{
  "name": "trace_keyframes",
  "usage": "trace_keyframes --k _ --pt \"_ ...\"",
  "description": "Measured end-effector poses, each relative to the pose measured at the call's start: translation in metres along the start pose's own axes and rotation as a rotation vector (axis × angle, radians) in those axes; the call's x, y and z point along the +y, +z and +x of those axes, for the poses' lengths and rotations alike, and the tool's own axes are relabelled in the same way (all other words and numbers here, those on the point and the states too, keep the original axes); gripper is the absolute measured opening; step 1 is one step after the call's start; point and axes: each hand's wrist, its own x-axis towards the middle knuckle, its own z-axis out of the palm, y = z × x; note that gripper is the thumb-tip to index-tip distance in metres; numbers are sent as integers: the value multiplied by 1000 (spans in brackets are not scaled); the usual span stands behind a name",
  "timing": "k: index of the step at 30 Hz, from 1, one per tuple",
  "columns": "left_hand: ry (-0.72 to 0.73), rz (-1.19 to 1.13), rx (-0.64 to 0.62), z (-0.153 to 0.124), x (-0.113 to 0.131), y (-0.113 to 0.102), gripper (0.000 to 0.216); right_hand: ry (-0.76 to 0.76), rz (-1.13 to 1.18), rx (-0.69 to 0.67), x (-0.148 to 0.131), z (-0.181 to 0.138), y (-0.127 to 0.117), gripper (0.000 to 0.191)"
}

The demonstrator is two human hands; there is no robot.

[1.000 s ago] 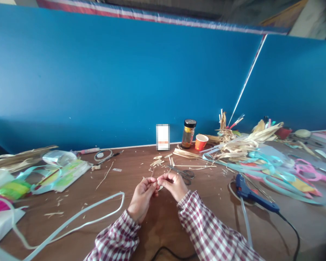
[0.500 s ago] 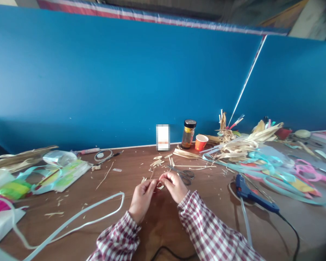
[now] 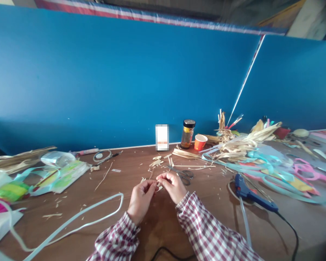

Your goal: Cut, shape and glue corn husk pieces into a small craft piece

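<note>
Over the middle of the brown table, my left hand [image 3: 141, 200] and my right hand [image 3: 173, 185] meet with thumbs and fingers pinched. Between the fingertips is a small pale scrap [image 3: 159, 188], like a bit of dried husk; most of it is hidden, and its exact kind is unclear. Just beyond my right hand lie dark-handled scissors [image 3: 187, 176], partly covered by that hand. Cut pale husk pieces [image 3: 156, 161] are scattered on the tabletop past my fingers.
A blue glue gun [image 3: 254, 195] with its cord lies to the right. Behind stand a lidded jar [image 3: 188, 135] and a red paper cup [image 3: 200, 143]. Dried husks [image 3: 233, 146] and pink scissors [image 3: 308, 169] crowd the right side. A white tube [image 3: 92, 206] loops at left.
Both hands stay pinched together at nearly the same place, the fingertips shifting slightly. The whole view has drifted a little, moving things slightly leftward.
</note>
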Motion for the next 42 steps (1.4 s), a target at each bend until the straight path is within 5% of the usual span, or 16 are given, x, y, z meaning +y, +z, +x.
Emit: trace_keyframes --k 8,17,35,42 --pt "44 104 11 0 -2 -2 28 -14 17 -3 -2 1 0 13" --pt "98 223 11 -3 7 -3 26 -225 -342 1 -4 -5 1 11" --pt "133 307 78 -5 12 -3 22 24 -56 -53 -7 -3 2 12" --pt "143 306 72 -5 7 -1 22 -5 -151 -26 -5 -5 5 14"
